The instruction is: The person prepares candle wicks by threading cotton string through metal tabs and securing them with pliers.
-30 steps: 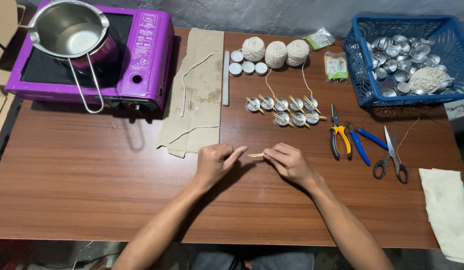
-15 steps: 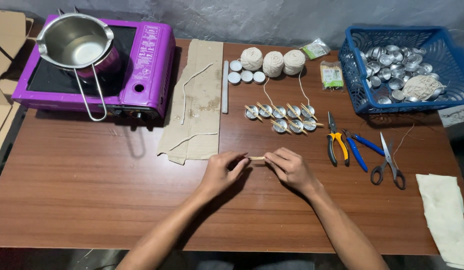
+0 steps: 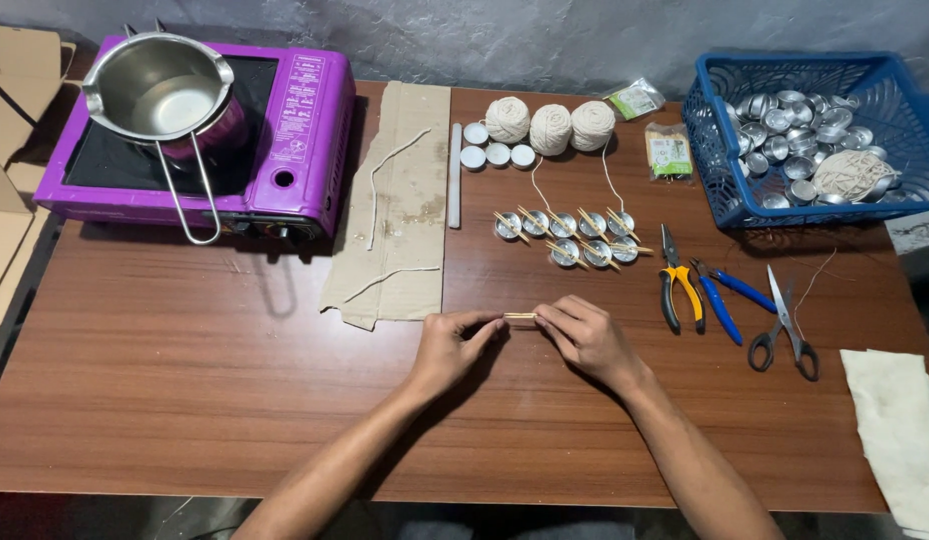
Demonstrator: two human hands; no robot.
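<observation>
Both hands are low and centre on the wooden table (image 3: 185,380), and between them sits one thin wooden stick (image 3: 520,316), held level just above the tabletop: the left hand (image 3: 447,350) pinches its left end between fingertips, the right hand (image 3: 587,335) pinches the other end, both grips closed on it. Count with me behind the hands: three balls of white string (image 3: 550,126) in a row, three small white discs (image 3: 497,155) just beside them, and a cluster of about nine small metal cups (image 3: 570,236) in two rows, each with sticks laid across the top. To the right, one pair of yellow-handled pliers (image 3: 677,285), one pair of blue-handled pliers (image 3: 723,298) and one pair of scissors (image 3: 785,328) lie side by side. One blue basket (image 3: 720,180) at the far right corner is heaped with more metal cups, too many to count. Two small green packets (image 3: 669,152) lie near it. Far left, one purple stove (image 3: 305,130) carries one steel pot (image 3: 163,92); one strip of cardboard (image 3: 410,200) holds two lengths of cord. One cream cloth (image 3: 900,430) hangs at the right edge. Bare wood spreads wide to the left of the hands and along the near edge; the right side is tighter, with the tools close by.
</observation>
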